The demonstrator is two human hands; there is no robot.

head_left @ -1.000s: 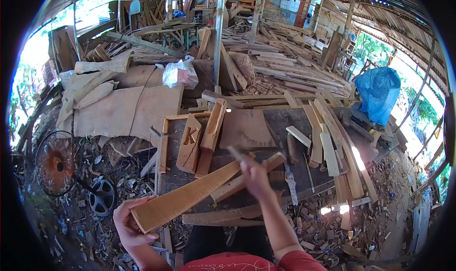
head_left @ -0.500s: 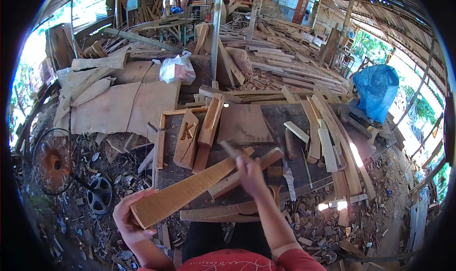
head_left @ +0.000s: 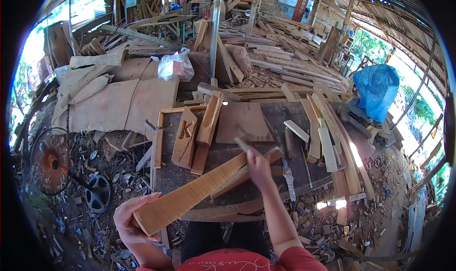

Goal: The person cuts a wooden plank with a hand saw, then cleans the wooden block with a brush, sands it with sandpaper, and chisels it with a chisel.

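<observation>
My left hand (head_left: 130, 218) is wrapped round the near end of a long, smooth wooden block (head_left: 190, 192), which slants up across the workbench. At the block's far end, my right hand (head_left: 260, 169) is closed on a thin flat stick-like tool (head_left: 242, 143); its kind is hidden by the fingers and blurred. Under that end, a second wooden bar (head_left: 271, 155) lies crosswise. Just beyond stand a wooden block with a K-shaped cutout (head_left: 185, 138) and a hollowed wooden piece (head_left: 209, 119).
The dark workbench (head_left: 223, 154) also carries several wood strips (head_left: 327, 150) on the right. A blue plastic bag (head_left: 377, 90) stands at the far right. To the left are a fan (head_left: 53, 164) and a large plywood sheet (head_left: 99, 107). Scraps litter the ground.
My right hand with the tool has shifted slightly right and toward me along the block's far end. The block's near end has dropped a little in my left hand.
</observation>
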